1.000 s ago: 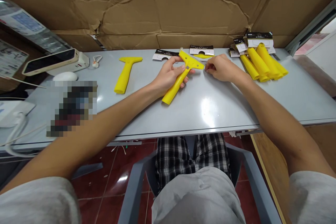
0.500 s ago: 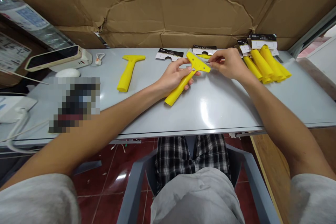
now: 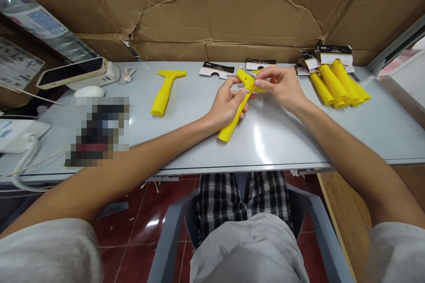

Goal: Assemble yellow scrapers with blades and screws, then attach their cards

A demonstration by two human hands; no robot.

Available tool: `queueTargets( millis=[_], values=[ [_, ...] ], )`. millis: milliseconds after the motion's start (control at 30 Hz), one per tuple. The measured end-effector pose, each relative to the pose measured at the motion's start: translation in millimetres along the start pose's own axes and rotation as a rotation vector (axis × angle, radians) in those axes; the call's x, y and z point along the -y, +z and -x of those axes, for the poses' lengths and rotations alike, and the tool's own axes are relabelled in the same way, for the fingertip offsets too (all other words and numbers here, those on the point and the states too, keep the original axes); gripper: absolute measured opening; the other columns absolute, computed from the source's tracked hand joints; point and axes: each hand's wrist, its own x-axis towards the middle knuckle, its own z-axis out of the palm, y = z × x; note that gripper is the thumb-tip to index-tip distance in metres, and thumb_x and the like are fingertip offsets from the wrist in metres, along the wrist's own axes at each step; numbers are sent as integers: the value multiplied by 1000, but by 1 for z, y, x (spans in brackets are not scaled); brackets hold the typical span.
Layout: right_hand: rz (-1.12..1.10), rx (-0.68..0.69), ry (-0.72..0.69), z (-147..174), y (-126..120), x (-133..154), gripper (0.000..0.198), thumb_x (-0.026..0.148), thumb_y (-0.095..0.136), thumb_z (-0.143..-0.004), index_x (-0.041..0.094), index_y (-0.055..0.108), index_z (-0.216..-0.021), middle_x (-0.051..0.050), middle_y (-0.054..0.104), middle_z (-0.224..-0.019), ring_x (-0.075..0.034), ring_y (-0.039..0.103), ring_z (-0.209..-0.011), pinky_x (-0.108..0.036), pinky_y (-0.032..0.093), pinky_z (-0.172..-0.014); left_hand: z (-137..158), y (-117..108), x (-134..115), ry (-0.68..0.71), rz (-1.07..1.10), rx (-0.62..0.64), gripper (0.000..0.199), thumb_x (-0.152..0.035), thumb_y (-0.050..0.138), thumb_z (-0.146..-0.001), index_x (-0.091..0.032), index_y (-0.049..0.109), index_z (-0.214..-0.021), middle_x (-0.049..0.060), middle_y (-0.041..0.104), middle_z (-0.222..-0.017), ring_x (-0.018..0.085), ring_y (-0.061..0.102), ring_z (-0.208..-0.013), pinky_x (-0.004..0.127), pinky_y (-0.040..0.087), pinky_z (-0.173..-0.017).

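My left hand (image 3: 225, 105) is closed round the upper handle of a yellow scraper (image 3: 228, 129), its hollow butt end tilted toward me. The scraper's wide head lies up and to the right, by my right hand (image 3: 281, 86). Those right fingers are pinched together on or just over the head's face, and what they hold is hidden. A small red bit (image 3: 272, 80) shows by the right fingers; I cannot tell what it belongs to. Another yellow scraper (image 3: 162, 95) rests on the table to the left.
Two black-and-white header cards (image 3: 217, 70) lie behind my hands. Several yellow scrapers (image 3: 340, 86) with cards are piled at the right. Toward the left are a phone (image 3: 71, 73), a white mouse (image 3: 89, 92), a blurred-out item and a power strip (image 3: 23, 135). Cardboard (image 3: 232, 13) stands along the back.
My right hand has moved left and onto the scraper's head, from its right corner. The scraper has turned a little more upright, and its butt has shifted right and toward me.
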Motion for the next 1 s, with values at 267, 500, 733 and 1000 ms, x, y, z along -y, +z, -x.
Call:
queueTargets(
  millis=[267,500,733,1000],
  values=[
    [-160,-41,-122,-4,7,-11,26,45,92,-79,22,82,-87,-5,75,-100,-20,70,-104,-39,59,-98,2,3,2,18,-22,69,20,-25,59,-109,-23,49,-126,5,76,-98,9,60,-55,22,48,-48],
    [-177,-43,-96,-2,8,-7,27,48,93,-78,24,84,-87,-6,76,-105,-21,70,-110,-42,59,-106,4,5,1,35,-10,81,18,-20,56,-109,-23,50,-126,4,75,-95,10,60,-53,23,48,-46],
    [-221,-29,-46,-2,12,-8,31,52,93,-78,24,84,-88,-7,78,-113,-24,71,-119,-44,59,-110,4,4,2,43,-15,93,25,-25,62,-107,-23,51,-129,5,76,-97,10,61,-55,23,49,-48],
    [-232,18,-35,-1,10,-8,29,49,91,-80,23,85,-90,-7,78,-113,-24,72,-122,-44,58,-113,3,4,3,27,-8,90,18,-19,54,-110,-23,49,-127,4,74,-94,10,60,-54,22,49,-46]
  ],
)
